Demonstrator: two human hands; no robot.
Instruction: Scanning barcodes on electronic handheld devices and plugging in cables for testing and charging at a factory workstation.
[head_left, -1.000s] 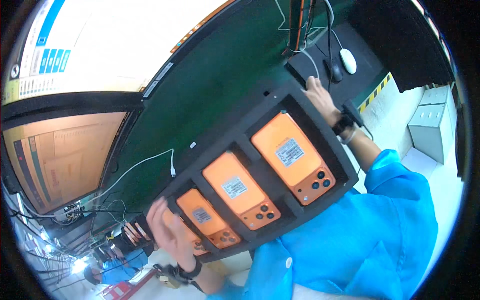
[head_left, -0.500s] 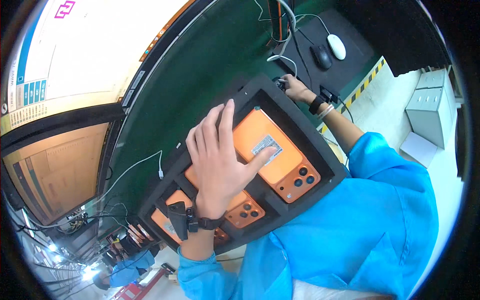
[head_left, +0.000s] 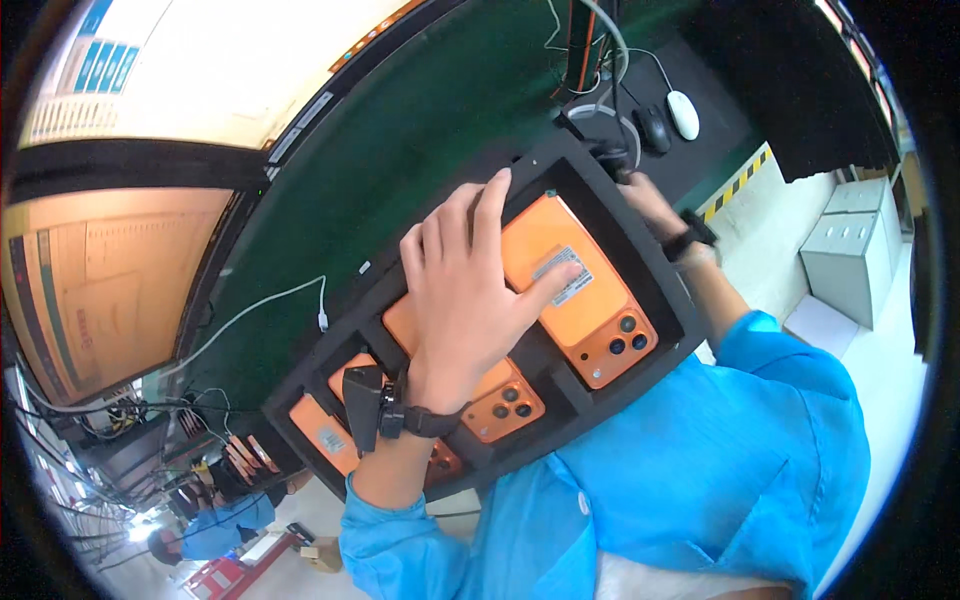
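Observation:
A black foam tray (head_left: 655, 290) holds three orange phones lying face down in separate slots. My left hand (head_left: 470, 290) lies flat over them with fingers spread. Its palm covers the middle phone (head_left: 505, 400) and its thumb touches the label on the right phone (head_left: 600, 320), while the fingertips reach the tray's far rim. The left phone (head_left: 322, 435) lies uncovered by my wrist, which wears a black strap. My right hand (head_left: 650, 200) grips the tray's far right end.
The tray sits over a dark green mat (head_left: 400, 150). A white mouse (head_left: 683, 113), a black mouse (head_left: 655, 128) and cables lie beyond it. A white cable (head_left: 260, 310) crosses the mat. Grey cabinets (head_left: 850, 250) stand right; another person in blue (head_left: 210, 525) is lower left.
My left hand left the tray's left end and came up over the phones, now resting flat on them. The right hand has kept its hold on the tray.

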